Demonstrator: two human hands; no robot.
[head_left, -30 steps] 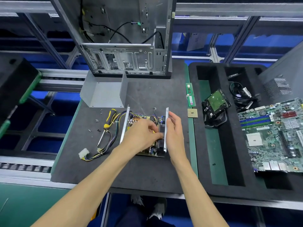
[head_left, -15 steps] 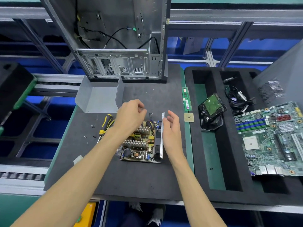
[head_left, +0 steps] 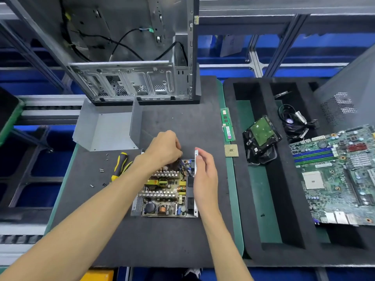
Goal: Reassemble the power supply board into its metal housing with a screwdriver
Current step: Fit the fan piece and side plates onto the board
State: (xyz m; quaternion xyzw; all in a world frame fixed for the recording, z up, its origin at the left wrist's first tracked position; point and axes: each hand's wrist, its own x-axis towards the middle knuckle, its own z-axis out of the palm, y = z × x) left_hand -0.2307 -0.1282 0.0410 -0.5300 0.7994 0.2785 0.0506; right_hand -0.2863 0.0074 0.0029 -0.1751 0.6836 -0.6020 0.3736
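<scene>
The power supply board [head_left: 165, 189] sits in its metal housing [head_left: 196, 179] on the bench [head_left: 162, 240]. Left hand [head_left: 164, 148] is bunched over the wires at the board's far end; can't tell what its grip holds. Right hand [head_left: 205, 175] lies flat and loose against the housing's right wall. The screwdriver [head_left: 119, 166] lies untouched to the left.

A dark foam mat [head_left: 162, 240] covered the bench. On it lay the power supply board [head_left: 164, 191] in its metal housing [head_left: 195, 179], a yellow-handled screwdriver [head_left: 119, 165], loose screws [head_left: 101, 170], a bent metal cover [head_left: 107, 128], a processor chip [head_left: 231, 150] and an upright computer case [head_left: 142, 82].
</scene>
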